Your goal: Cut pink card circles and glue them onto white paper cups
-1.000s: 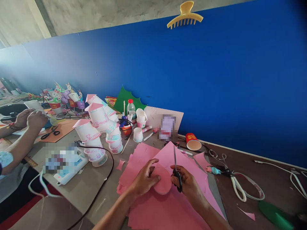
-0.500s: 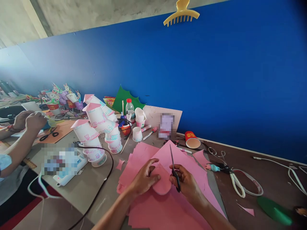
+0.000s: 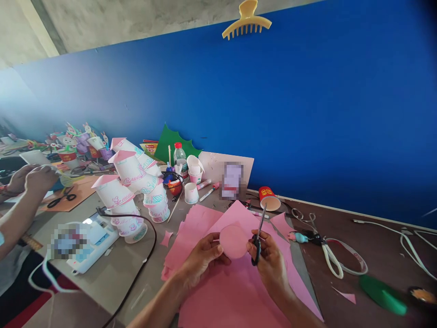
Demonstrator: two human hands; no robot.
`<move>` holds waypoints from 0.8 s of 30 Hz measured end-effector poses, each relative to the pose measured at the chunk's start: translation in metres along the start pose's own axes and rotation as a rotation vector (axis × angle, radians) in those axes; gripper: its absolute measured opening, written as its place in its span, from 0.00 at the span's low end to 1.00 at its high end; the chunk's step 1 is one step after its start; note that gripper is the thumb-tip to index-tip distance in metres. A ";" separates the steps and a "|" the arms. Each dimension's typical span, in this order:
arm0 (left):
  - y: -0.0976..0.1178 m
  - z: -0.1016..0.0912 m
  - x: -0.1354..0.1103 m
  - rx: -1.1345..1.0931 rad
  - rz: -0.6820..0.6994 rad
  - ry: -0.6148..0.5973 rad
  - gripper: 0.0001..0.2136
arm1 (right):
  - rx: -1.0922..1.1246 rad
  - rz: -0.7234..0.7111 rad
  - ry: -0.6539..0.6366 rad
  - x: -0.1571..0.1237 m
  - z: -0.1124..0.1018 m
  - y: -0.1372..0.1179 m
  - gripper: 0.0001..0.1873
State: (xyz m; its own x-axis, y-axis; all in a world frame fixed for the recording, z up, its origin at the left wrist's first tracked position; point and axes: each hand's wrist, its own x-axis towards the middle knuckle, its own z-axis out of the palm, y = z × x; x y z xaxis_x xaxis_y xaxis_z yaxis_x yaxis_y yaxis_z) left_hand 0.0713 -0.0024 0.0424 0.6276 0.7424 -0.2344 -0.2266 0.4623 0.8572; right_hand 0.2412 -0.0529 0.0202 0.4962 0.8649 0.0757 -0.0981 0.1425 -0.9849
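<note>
Between thumb and fingers, my left hand (image 3: 206, 253) pinches the left edge of a round pink paper disc (image 3: 234, 241). My right hand (image 3: 271, 259) is closed on the black handles of a pair of scissors (image 3: 257, 246). The scissors' blades point up and away, to the right of the disc. My right fingertips come close to the disc's right edge; whether they touch it I cannot tell. Under both hands lie large sheets of pink paper (image 3: 211, 296), spread in an uneven stack.
Decorated paper cups (image 3: 128, 218) stand stacked at the left, near a white power strip (image 3: 94, 248) and black cable. A red cup (image 3: 269, 199) lies behind the sheets. Cords (image 3: 332, 262) and a green piece (image 3: 382, 294) are at right. Another person's hands (image 3: 36, 182) work at far left.
The pink disc has risen and turned, so its round face shows more fully. My right hand has moved slightly right with the scissors, whose blades now tilt right. The whole view has shifted a little.
</note>
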 end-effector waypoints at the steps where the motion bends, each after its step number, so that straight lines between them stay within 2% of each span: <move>1: -0.002 0.000 0.001 -0.011 -0.003 0.000 0.25 | 0.005 0.000 0.013 -0.001 0.001 0.001 0.21; 7: -0.012 0.001 0.007 -0.038 0.034 -0.027 0.19 | 0.051 0.002 0.032 -0.006 0.010 0.011 0.21; 12: -0.014 0.003 0.009 -0.034 0.053 0.068 0.16 | 0.081 0.022 -0.048 -0.010 0.014 0.014 0.20; 16: -0.014 0.003 0.010 0.032 0.077 0.142 0.16 | 0.133 0.014 -0.040 -0.008 0.013 0.011 0.22; 19: -0.014 0.001 0.009 0.102 0.147 0.167 0.15 | 0.165 -0.001 -0.032 -0.004 0.009 0.008 0.23; 24: -0.010 0.001 0.006 0.159 0.187 0.188 0.15 | 0.153 0.033 -0.139 -0.002 0.003 0.004 0.23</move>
State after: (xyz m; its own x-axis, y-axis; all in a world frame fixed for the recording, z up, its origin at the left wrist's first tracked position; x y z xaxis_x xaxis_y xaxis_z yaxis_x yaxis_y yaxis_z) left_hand 0.0780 -0.0032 0.0326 0.4337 0.8911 -0.1335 -0.1965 0.2382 0.9511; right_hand 0.2371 -0.0525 0.0167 0.3680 0.9268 0.0754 -0.2468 0.1755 -0.9530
